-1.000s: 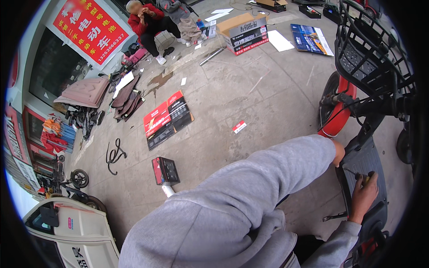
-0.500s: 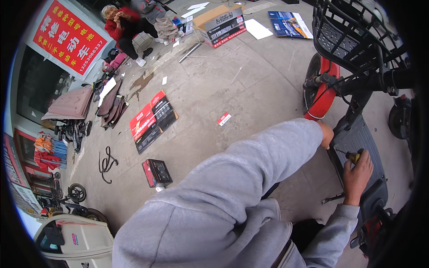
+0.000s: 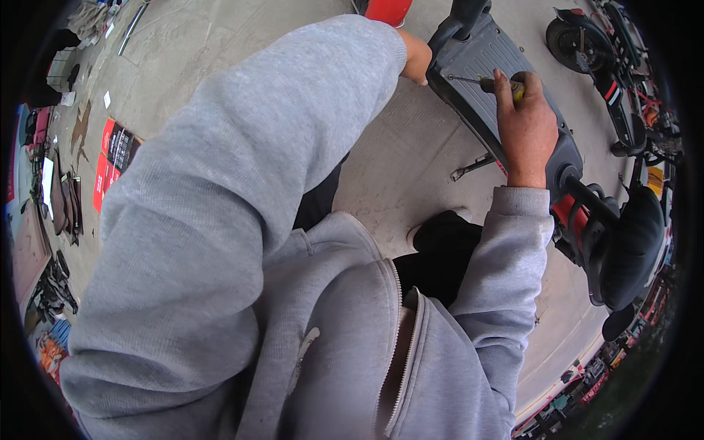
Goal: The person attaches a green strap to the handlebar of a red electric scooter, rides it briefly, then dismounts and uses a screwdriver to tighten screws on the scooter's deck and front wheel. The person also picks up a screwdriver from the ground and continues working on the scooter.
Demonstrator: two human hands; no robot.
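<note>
A dark grey ribbed footboard [image 3: 480, 55] of an electric scooter lies before me on the right. My right hand [image 3: 526, 121] is closed round the handle of a screwdriver [image 3: 519, 92], which is yellow and dark. Its thin shaft points left, and the tip is at the board's left edge, by what looks like a screw. My left hand [image 3: 416, 59] is at the board's far left corner, beside the dark steering column [image 3: 462, 18]. Its fingers are mostly hidden past the sleeve and the board, so their grip does not show.
A kickstand [image 3: 471, 167] sticks out beneath the board. The black saddle [image 3: 632, 249] rises at the near right. Another scooter [image 3: 587, 44] stands beyond. A red and black cardboard piece [image 3: 114, 154] and dark panels [image 3: 70, 198] lie on the paving at left.
My view has swung right and down, so the scooter sits further left and higher. The screwdriver stays in my right hand; my left hand keeps to the board's corner.
</note>
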